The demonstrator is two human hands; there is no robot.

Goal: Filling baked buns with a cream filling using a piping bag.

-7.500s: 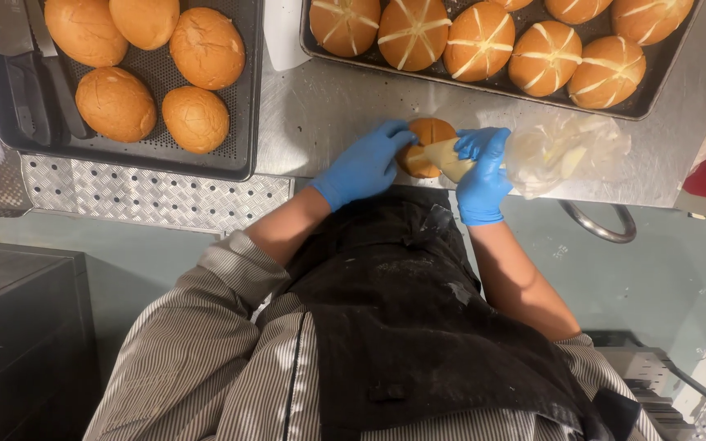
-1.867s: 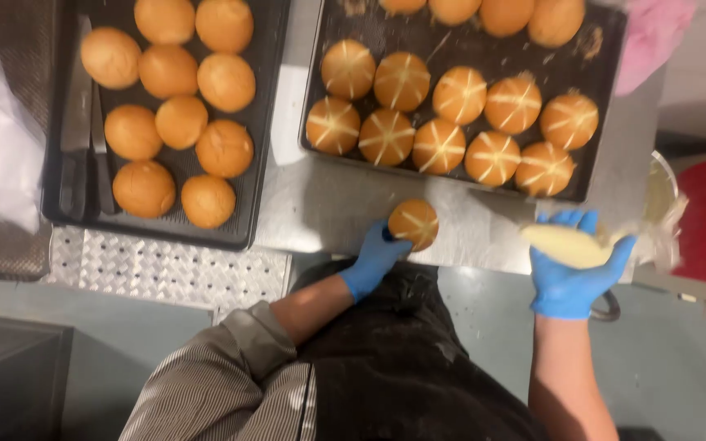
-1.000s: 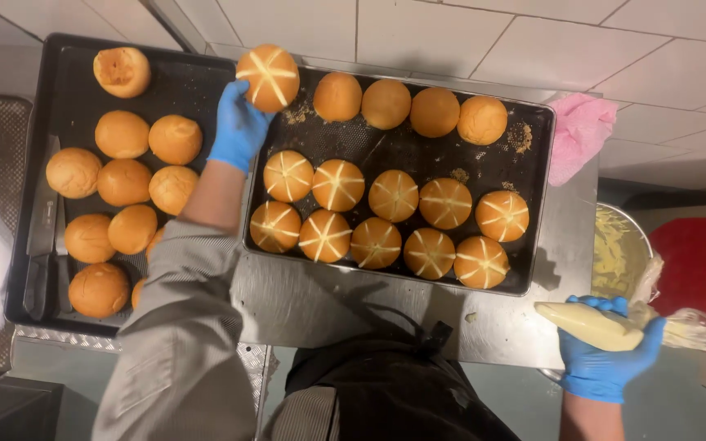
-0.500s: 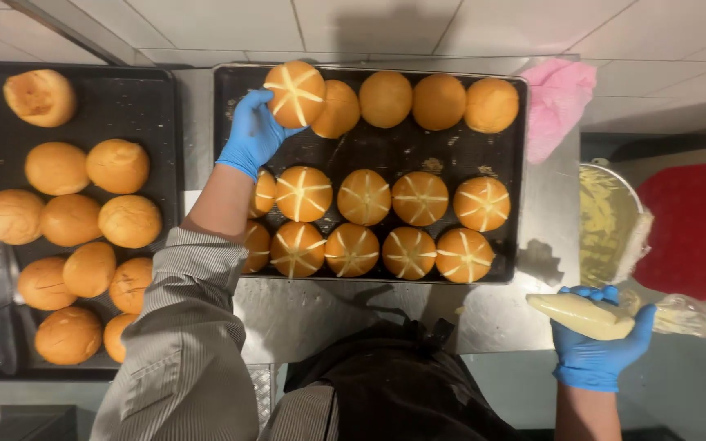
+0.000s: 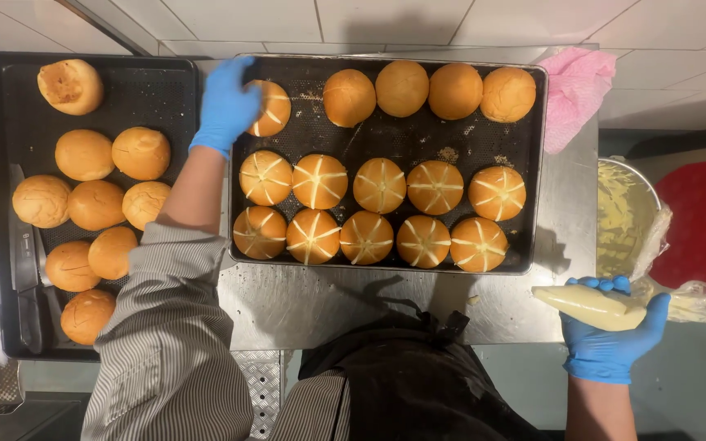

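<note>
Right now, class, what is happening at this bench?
A person in blue gloves is working over two trays of buns. The left hand sets a cut bun into the top row of the right tray. The right hand holds a piping bag off to the side. Plain buns sit on the left tray.

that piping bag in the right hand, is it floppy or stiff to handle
Probably floppy: the piping bag bulges round where the right hand cups it, and its clear tail trails off crumpled. Likely slippery too, being thin plastic in a glove. A hard squeeze would likely push cream out of the tip.
</note>
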